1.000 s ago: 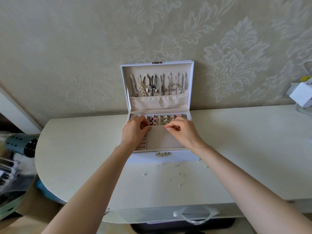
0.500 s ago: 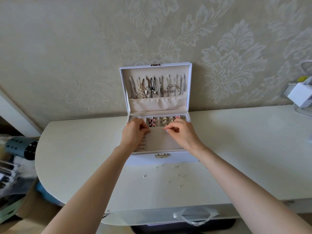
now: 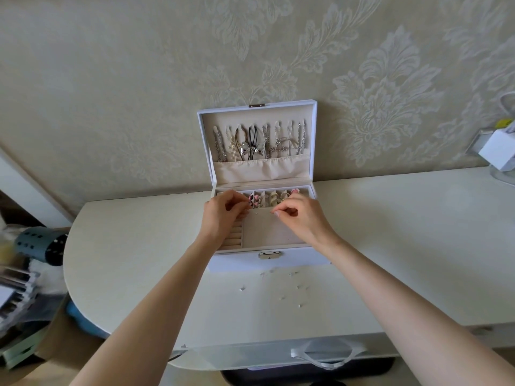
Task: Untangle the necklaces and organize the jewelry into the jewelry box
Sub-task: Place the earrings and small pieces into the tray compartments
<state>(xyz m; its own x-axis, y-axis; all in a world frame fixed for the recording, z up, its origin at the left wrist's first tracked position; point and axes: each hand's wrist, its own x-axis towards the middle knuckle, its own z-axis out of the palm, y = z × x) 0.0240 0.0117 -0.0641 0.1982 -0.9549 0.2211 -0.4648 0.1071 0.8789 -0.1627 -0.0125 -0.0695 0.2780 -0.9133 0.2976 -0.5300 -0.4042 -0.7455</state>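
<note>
Jewelry box is sitting open on the pale surface at 12 o'clock, backing onto the damask-papered wall, lid standing upright. Necklaces are hanging in a row inside the lid, ends tucking into its fabric pocket. Both hands are working over the box's open base. Left hand is at 11 o'clock, fingers curling, tips touching a pink-and-black piece in the back row of compartments. Right hand is at 1 o'clock, thumb and forefinger pinching together over the flat pad. Can't tell if either is actually gripping anything, too small. Tiny loose bits are lying scattered on the surface just in front of the box, at its 6 o'clock. White block is sitting at the surface's 3 o'clock end. Blue cylinder is lying off the 9 o'clock edge. Bag handle is showing below the near edge.
</note>
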